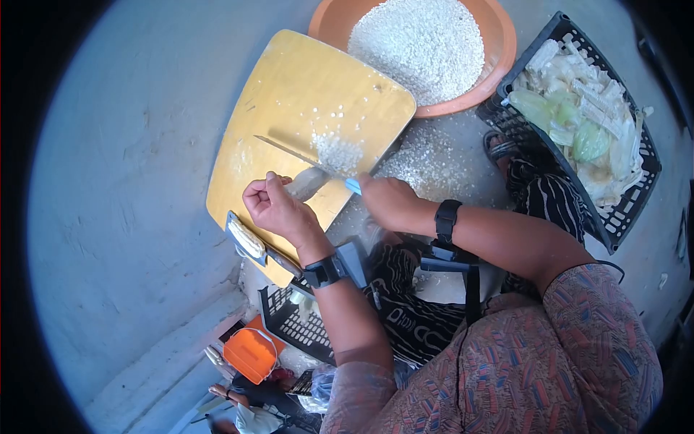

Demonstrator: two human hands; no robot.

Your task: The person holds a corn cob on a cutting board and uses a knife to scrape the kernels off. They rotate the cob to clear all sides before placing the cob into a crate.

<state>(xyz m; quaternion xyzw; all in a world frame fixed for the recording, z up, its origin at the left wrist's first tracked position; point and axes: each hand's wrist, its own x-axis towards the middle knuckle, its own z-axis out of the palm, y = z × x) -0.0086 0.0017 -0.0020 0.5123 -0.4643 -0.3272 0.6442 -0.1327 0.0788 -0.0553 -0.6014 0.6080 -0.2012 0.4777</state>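
Note:
My left hand point(278, 207) has its fingers curled around a blurred, greyish-white corn cob point(307, 184) over the near edge of the yellow wooden board point(282, 87). In my closed right hand point(390, 202) is the light-blue handle of a knife point(288, 150). Its long thin blade points to the left across the board, just beyond the cob. A small pile of white corn kernels point(337, 152) lies beside the blade. At the board's lower left corner, another pale cob point(247, 238) rests on a cleaver point(278, 259) with a dark handle.
An orange basin point(499, 72) full of white kernels stands behind the board. Loose kernels point(426, 166) cover the floor. At right is a black crate point(614, 235) of husks and cobs; another black crate point(318, 343) and an orange bucket point(249, 354) stand below. Another person point(256, 416) is at lower left.

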